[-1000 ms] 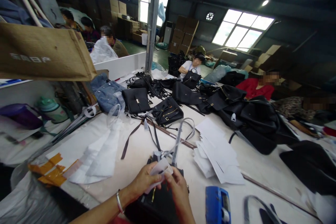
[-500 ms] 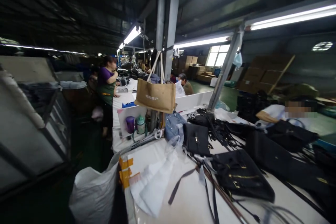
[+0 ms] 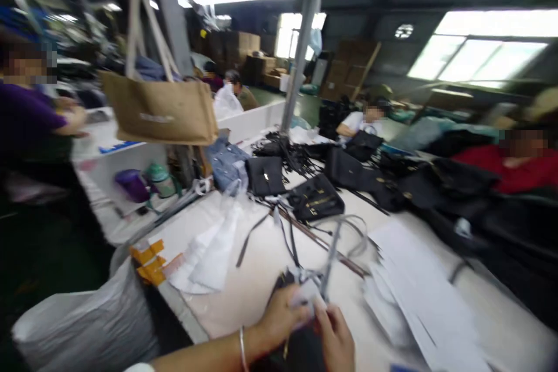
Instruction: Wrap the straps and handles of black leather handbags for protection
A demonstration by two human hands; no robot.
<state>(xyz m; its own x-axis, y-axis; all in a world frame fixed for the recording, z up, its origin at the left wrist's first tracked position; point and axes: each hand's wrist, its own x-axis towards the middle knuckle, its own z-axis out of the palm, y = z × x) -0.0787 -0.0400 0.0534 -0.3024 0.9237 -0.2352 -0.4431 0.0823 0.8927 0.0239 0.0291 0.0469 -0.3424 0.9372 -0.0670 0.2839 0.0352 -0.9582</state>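
Near the bottom of the head view, my left hand, with a bangle on its wrist, has its fingers closed on a small white piece. My right hand pinches the same piece from the right. Under both hands lies a black bag, partly hidden by them. Motion blurs the fingertips. Dark straps and a black bag with gold zips lie on the white table beyond.
White sheets are on the right, white cloth on the left. A tan bag hangs at a post above cups. Black bags line the far side, where people sit. A white sack stands by the table's left edge.
The view has swung right and down. Both my hands have come into view with the white piece and the black bag. A person in red now shows at the right.
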